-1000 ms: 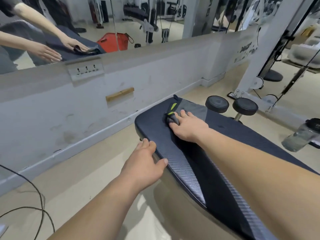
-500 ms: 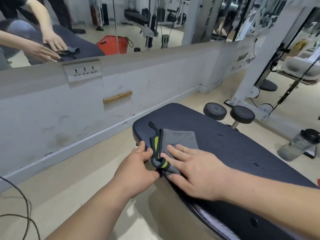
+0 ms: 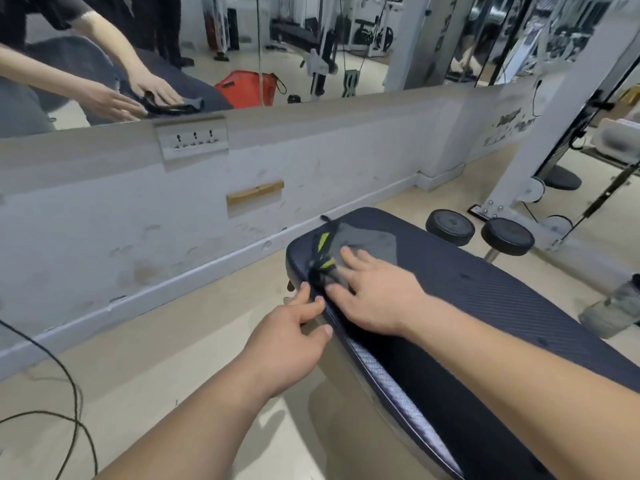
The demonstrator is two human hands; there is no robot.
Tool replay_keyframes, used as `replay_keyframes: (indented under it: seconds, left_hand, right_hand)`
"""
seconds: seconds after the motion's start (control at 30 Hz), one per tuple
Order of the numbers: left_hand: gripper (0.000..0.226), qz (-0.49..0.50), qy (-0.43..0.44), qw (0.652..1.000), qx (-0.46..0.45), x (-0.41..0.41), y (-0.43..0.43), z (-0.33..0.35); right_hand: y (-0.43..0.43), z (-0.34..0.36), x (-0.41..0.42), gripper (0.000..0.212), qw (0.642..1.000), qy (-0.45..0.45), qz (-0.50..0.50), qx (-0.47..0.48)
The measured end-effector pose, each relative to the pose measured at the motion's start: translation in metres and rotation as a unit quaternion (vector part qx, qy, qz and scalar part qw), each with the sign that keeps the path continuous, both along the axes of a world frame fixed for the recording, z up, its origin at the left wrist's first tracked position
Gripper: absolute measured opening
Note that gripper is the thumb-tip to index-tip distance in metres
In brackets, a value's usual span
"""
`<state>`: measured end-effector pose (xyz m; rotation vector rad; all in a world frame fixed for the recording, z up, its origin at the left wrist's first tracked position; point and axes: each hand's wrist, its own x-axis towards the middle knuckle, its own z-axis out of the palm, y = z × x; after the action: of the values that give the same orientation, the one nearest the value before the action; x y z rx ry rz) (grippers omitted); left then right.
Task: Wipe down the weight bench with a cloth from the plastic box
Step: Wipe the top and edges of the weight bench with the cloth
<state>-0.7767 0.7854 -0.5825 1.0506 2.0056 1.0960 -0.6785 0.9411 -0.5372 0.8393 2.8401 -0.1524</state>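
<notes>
Bench (image 3: pixel 485 289) end-on toward wall (image 3: pixel 138 220), cloth (image 3: pixel 370 240) flat atop

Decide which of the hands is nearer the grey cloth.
Right. The right hand lies flat on the cloth; the left hand touches the bench edge just beside it.

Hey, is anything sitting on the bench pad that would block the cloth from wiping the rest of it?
Nothing visible does. The right hand presses flat on the cloth at one end of the bench pad, and the pad beyond shows bare. The left hand touches the pad's side edge, beside the cloth.
</notes>
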Motion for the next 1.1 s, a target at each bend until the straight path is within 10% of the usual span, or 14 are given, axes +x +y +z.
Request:
replay_keyframes:
  seconds: [0.2,0.53,0.87,1.1]
  left_hand:
    - [0.021,0.079,0.117,0.99,-0.029,0.002,0.003,-0.002]
    - [0.066,0.084,0.188,0.979,0.005,0.012,0.008,0.019]
    - [0.097,-0.099,0.236,0.966,-0.04,0.046,0.02,0.021]
    - [0.078,-0.159,0.263,0.95,-0.058,0.07,0.03,0.025]
  right_hand:
    - [0.009,0.008,0.026,0.06,0.999,-0.011,0.043,-0.025]
    - [0.028,-0.005,-0.004,0.065,0.997,-0.017,-0.08,0.002]
    - [-0.051,0.007,0.125,0.061,1.0,-0.01,0.018,-0.006]
    - [0.021,-0.001,0.152,0.062,0.993,-0.027,-0.111,-0.002]
